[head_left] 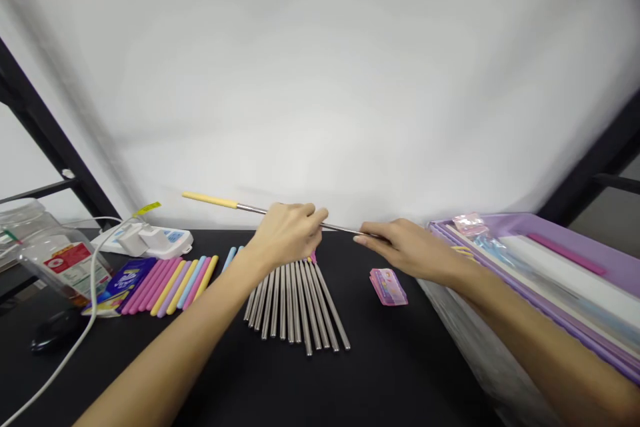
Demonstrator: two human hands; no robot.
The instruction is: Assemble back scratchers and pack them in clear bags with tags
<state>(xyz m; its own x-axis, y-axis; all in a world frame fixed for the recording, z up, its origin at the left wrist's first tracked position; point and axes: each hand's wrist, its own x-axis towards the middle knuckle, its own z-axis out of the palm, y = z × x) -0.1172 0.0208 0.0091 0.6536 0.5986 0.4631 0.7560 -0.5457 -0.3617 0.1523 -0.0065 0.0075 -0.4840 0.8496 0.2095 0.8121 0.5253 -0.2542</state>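
Note:
A thin metal rod with a yellow handle (210, 199) is held nearly level above the black table, its yellow end pointing left. My left hand (290, 233) is closed around the metal part near the middle. Farther right, my right hand (397, 243) pinches the rod's other end, which is partly hidden by the fingers. Below my left hand, several metal rods (295, 307) lie fanned out on the table, their far ends partly covered by that hand. A small stack of pink printed cards (389, 287) rests below my right hand.
Pink, yellow, purple and blue sticks (175, 283) lie in a row at left, beside a purple packet (127, 280). A white power strip (170, 243), clear jar (65, 257), black mouse (57, 330) and white cable (93, 280) are there too. Right stands a purple bin (565, 233).

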